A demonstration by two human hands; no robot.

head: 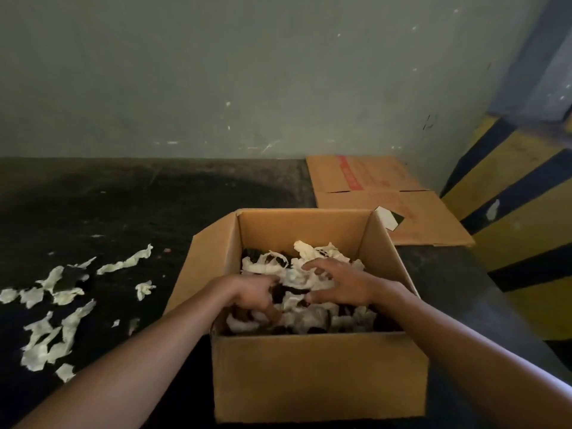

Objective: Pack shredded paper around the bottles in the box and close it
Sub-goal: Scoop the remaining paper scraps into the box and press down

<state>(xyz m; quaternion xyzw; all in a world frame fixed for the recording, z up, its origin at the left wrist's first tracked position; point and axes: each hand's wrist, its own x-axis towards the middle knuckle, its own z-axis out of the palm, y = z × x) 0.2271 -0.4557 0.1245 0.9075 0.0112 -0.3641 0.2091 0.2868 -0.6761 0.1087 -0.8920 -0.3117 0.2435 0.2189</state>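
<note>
An open cardboard box (318, 376) stands on the dark floor, its flaps spread outward. Inside it, white shredded paper (312, 252) lies over dark bottles (280, 294), of which only small dark patches show. Both of my hands are inside the box. My left hand (253, 294) is curled with its fingers pushed down into the paper near the left wall. Over the middle of the paper my right hand (340, 286) hovers with fingers spread and bent, touching the strips. Whether either hand actually grips paper is unclear.
Loose strips of shredded paper (58, 317) are scattered on the floor left of the box. A flattened cardboard box (380, 193) lies behind it to the right. A yellow and black striped barrier (526, 212) rises on the right, a grey wall behind.
</note>
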